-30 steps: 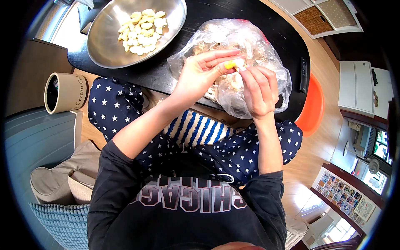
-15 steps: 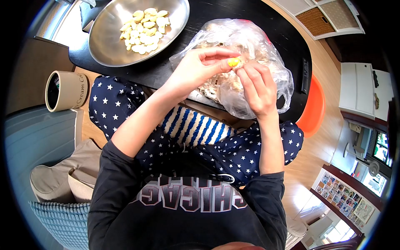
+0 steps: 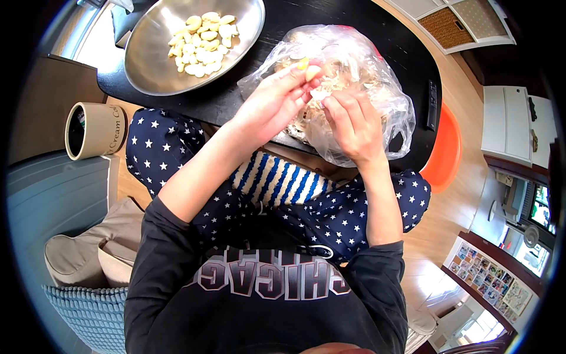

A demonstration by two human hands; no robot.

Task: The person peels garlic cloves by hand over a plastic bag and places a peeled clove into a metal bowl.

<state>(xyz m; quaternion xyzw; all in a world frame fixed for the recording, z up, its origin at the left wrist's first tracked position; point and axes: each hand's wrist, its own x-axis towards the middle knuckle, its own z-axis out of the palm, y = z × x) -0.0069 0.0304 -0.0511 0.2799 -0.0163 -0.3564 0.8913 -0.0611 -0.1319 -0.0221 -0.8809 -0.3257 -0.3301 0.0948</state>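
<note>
My left hand (image 3: 268,106) holds a pale garlic clove (image 3: 312,72) at its fingertips, beside a thumb with a yellow nail. My right hand (image 3: 359,130) has its fingers closed in a pinch, with a whitish scrap of garlic skin (image 3: 318,94) at the tips. Both hands are over an open clear plastic bag (image 3: 330,141) full of papery garlic skins (image 3: 339,79). Left of the bag stands a wide steel bowl (image 3: 141,62) with many peeled garlic cloves (image 3: 203,50) heaped in it.
The bowl and bag rest on a black table (image 3: 283,29). A black remote control (image 3: 432,106) lies along its right edge, near an orange chair (image 3: 443,150). A cream bin (image 3: 97,130) is at the left, and a striped blue-and-white cloth (image 3: 283,180) is between my legs.
My hands have drawn apart. The left has turned, bringing the clove into view, while the right has shifted slightly left and down with the skin.
</note>
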